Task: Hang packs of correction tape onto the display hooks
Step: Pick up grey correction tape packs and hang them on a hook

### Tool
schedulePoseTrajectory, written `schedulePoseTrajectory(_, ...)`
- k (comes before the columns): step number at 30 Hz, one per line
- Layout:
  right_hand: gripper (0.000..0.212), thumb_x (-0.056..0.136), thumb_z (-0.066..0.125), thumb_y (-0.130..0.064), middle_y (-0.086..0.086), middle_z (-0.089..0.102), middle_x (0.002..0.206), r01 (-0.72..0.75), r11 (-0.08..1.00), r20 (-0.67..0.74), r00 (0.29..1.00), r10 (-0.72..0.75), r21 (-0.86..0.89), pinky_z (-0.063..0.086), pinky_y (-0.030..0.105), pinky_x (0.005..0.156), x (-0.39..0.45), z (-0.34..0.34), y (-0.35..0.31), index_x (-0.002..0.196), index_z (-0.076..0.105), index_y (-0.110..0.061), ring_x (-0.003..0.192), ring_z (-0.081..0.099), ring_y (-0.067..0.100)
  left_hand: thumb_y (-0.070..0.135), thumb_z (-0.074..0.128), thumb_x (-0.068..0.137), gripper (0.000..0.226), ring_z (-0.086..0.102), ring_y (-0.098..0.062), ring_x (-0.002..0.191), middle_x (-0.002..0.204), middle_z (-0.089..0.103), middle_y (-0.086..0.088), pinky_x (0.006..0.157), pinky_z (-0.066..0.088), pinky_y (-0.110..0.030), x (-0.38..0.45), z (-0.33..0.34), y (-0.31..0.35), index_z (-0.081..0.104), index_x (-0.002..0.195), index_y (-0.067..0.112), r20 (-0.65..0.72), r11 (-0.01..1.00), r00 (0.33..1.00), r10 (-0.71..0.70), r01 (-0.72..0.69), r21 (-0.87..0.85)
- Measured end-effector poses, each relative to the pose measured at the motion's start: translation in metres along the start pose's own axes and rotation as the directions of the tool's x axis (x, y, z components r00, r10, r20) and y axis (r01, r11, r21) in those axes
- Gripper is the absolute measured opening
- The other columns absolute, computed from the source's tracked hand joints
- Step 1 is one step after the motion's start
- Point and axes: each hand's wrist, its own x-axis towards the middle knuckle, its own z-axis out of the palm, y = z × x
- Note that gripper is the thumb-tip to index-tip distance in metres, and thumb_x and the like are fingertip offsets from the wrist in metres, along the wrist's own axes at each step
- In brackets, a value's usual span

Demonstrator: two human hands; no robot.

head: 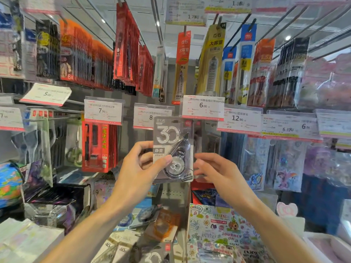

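A grey correction tape pack (pixel 171 141) marked "30" is held upright in front of the display, just under the price tag reading 6.00 (pixel 203 107). My left hand (pixel 140 168) grips its lower left side, thumb on the front. My right hand (pixel 212 171) is beside the pack's lower right edge, fingers spread and blurred, and I cannot tell if it touches the pack. The hook behind the tag is hidden by the tag and pack. More correction tape packs (pixel 144 217) lie loose on the shelf below.
Red packs (pixel 98 147) hang on the hook to the left, sticker packs (pixel 281 164) to the right. Pen refill packs (pixel 210 59) hang in the row above. A sticker book (pixel 222 230) and boxes lie on the shelf below, and a globe (pixel 9 183) sits at the left edge.
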Motion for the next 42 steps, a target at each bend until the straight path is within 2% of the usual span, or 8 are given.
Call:
schedulePoseTrajectory(7,0.047,0.084,0.082,-0.043,-0.002,0.08,0.106,-0.017,0.993,0.018,1.0,0.015,0.115,0.06,0.02,0.082,-0.011,0.013,-0.005,0.125,0.062,-0.029,0.097,0.079,0.014,0.024,0.079,0.087,0.032,0.078,-0.005,0.083,0.095,0.082,0.007,0.064,0.055,-0.009,-0.013,0.008,-0.006,0.063,0.113,0.029,0.002,1.0,1.0,-0.023,0.023,-0.02)
schedulePoseTrajectory(13,0.04,0.09,0.081,-0.028,0.002,0.081,0.105,-0.037,0.98,0.013,0.999,0.035,0.195,0.06,0.02,0.082,-0.019,0.013,-0.005,0.124,0.061,-0.025,0.096,0.08,0.017,0.029,0.079,0.088,0.03,0.074,-0.004,0.083,0.099,0.079,0.013,0.075,0.053,-0.012,-0.017,0.009,-0.002,0.066,0.115,0.034,0.045,0.99,0.999,0.03,-0.036,0.138)
schedulePoseTrajectory(18,0.052,0.078,0.08,-0.036,0.001,0.081,0.1,0.014,0.971,-0.072,0.997,0.003,0.239,0.059,0.017,0.077,-0.025,-0.009,-0.01,0.124,0.061,-0.023,0.093,0.08,0.017,0.023,0.076,0.092,0.031,0.071,-0.018,0.084,0.097,0.073,0.008,0.069,0.06,-0.024,0.004,0.006,0.022,0.063,0.117,0.036,0.056,0.97,0.992,0.109,-0.119,0.214)
schedulePoseTrajectory(21,0.055,0.079,0.08,-0.037,0.003,0.081,0.099,0.037,0.979,-0.098,0.995,-0.017,0.201,0.059,0.018,0.08,-0.029,-0.021,-0.007,0.127,0.06,-0.021,0.094,0.079,0.019,0.029,0.074,0.093,0.035,0.072,-0.006,0.089,0.101,0.072,0.017,0.077,0.058,-0.021,0.027,0.004,0.046,0.058,0.123,0.038,0.103,0.882,0.961,0.258,-0.278,0.381)
schedulePoseTrajectory(25,0.056,0.08,0.081,-0.041,0.003,0.08,0.102,0.036,0.988,-0.107,0.994,-0.02,0.152,0.061,0.024,0.084,-0.034,-0.027,-0.001,0.13,0.059,-0.026,0.099,0.078,0.021,0.027,0.076,0.092,0.044,0.069,-0.003,0.086,0.093,0.07,0.017,0.072,0.054,-0.012,0.051,0.008,0.068,0.054,0.129,0.035,0.231,0.693,0.889,0.395,-0.453,0.561)
schedulePoseTrajectory(31,0.051,0.083,0.079,-0.041,0.003,0.079,0.101,0.068,0.993,-0.118,0.991,-0.056,0.1,0.058,0.037,0.092,-0.035,-0.031,-0.003,0.129,0.06,-0.03,0.099,0.077,0.024,0.029,0.074,0.093,0.022,0.068,-0.001,0.086,0.096,0.071,0.017,0.071,0.058,-0.019,0.063,0.008,0.082,0.069,0.115,0.026,0.309,0.577,0.815,0.491,-0.57,0.585)
schedulePoseTrajectory(36,0.043,0.089,0.078,-0.033,0.001,0.08,0.102,0.1,0.993,-0.111,0.99,-0.092,0.066,0.062,0.031,0.09,-0.028,-0.029,-0.013,0.128,0.06,-0.031,0.097,0.078,0.021,0.024,0.069,0.098,0.015,0.068,-0.004,0.09,0.099,0.073,0.011,0.072,0.056,-0.016,0.064,0.011,0.093,0.073,0.112,0.02,0.287,0.566,0.792,0.539,-0.593,0.572)
schedulePoseTrajectory(42,0.036,0.092,0.077,-0.029,-0.004,0.08,0.097,0.125,0.99,-0.113,0.987,-0.117,0.07,0.056,0.013,0.079,-0.02,-0.019,-0.022,0.124,0.06,-0.029,0.088,0.078,0.011,0.022,0.067,0.1,0.014,0.067,-0.003,0.093,0.101,0.074,0.006,0.074,0.051,-0.01,0.062,0.012,0.096,0.074,0.111,0.019,0.267,0.583,0.801,0.535,-0.58,0.569)
